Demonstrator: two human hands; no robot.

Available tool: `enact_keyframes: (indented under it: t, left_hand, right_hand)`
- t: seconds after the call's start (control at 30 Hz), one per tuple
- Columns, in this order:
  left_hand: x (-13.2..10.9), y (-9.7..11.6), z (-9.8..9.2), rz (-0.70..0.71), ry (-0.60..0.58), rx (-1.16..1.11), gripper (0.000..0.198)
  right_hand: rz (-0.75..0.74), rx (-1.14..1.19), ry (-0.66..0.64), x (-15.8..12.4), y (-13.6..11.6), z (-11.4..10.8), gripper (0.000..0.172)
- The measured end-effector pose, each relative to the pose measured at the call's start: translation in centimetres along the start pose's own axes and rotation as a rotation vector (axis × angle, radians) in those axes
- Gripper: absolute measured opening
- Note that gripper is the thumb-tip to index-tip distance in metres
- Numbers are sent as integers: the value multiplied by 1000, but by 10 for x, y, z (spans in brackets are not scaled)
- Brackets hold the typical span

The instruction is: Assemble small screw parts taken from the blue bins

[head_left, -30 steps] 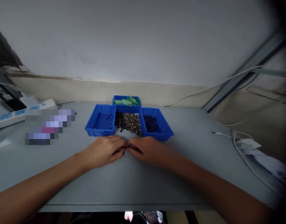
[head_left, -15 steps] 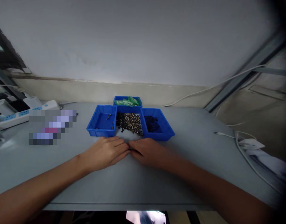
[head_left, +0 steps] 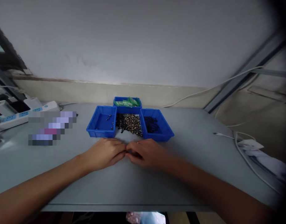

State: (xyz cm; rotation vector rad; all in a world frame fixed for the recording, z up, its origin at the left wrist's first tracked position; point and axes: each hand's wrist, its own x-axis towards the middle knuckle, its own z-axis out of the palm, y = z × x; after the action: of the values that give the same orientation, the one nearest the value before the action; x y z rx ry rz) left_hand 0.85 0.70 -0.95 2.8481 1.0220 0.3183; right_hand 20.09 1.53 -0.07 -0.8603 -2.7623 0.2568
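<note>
My left hand [head_left: 107, 153] and my right hand [head_left: 146, 152] meet fingertip to fingertip above the grey table. The fingers of both are closed in a pinch. Whatever lies between them is too small and covered to make out; a tiny brassy glint shows at the right hand's fingers. Just beyond the hands is a heap of small brass-coloured metal parts [head_left: 131, 123], with black pieces [head_left: 120, 119] at its left side. A blue bin [head_left: 103, 133] on the left has a few metal parts in it. The blue bin [head_left: 160, 135] on the right contains thin black pieces [head_left: 151, 124].
Behind the heap stands a blue bin [head_left: 127, 109] with green plastic packets [head_left: 127, 102]. A white power strip [head_left: 28, 113] and a blurred-out object [head_left: 54, 127] lie at left. White cables [head_left: 241, 149] run along the right side, and a wall closes off the back.
Both hands have shifted slightly left. The right thumb and fingers have parted a little more, leaving a wider gap behind the fingertips. The bins and heap look the same.
</note>
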Motion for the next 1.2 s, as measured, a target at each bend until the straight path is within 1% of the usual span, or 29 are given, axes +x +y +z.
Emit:
enact_keyframes:
  t: [0.07,0.17,0.23,0.33,0.4,0.47,0.6,0.7,0.8,0.93,1.03,1.1,1.2]
  left_hand:
    - [1,2,1,-2,13,-8,16]
    - [2,1,1,-26,23,-1,20]
    - [1,0,0,-50,36,30,22]
    - [0,-3,-3,-76,79,89,26]
    - [-2,-4,-4,-68,120,107,26]
    - [-3,-3,-4,-23,149,109,27]
    - [-4,3,-2,143,154,127,28]
    - [-3,5,-1,181,164,155,27]
    - [-4,3,-2,158,164,144,24]
    - [-4,-1,-5,72,152,142,24]
    - [-4,-3,-5,24,128,129,25]
    - [-4,-4,-4,5,106,116,25]
    - [-3,-3,-1,14,64,101,23]
  right_hand:
    - [-2,6,18,0,-1,1,15]
    - [52,11,34,0,1,-1,13]
    - [89,3,22,0,3,-4,11]
    - [131,-28,17,1,5,-6,11]
    - [143,-49,22,1,6,-4,11]
    - [127,-60,12,2,6,-1,11]
    - [50,-18,-30,3,5,6,8]
    - [49,23,-43,3,3,7,7]
    - [68,30,-51,3,2,4,9]
    - [128,-12,-24,2,4,-1,10]
    - [175,4,-4,1,6,-2,8]
    - [179,46,11,1,7,-1,7]
    - [152,114,11,0,4,-2,8]
